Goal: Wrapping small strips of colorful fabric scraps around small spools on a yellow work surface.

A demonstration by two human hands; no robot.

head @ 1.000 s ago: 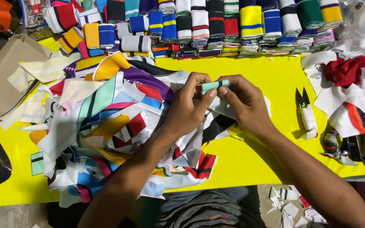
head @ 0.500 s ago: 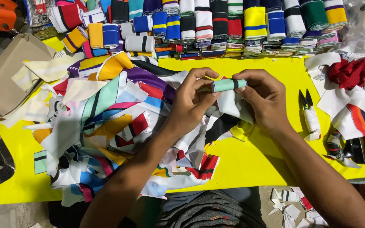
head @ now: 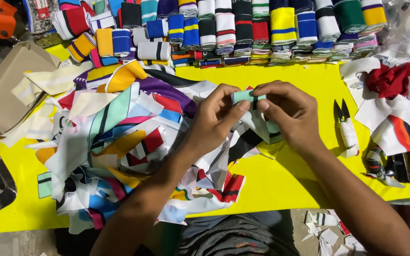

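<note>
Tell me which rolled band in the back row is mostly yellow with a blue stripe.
The yellow roll, right of centre; the neighbours are red, black, or blue and white.

Both hands (head: 250, 114) around teal fabric strip (head: 244, 96)

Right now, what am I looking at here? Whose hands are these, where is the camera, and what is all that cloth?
There is no machine: the camera sits on a person's head and looks down at their own bare hands. The left hand and right hand together pinch a small pale-green folded strip between the fingertips. Below lies a yellow table. On its left is a heap of coloured fabric pieces; along the far edge stand rolled striped bands. To the right are small snips and more red and white scraps.
</note>
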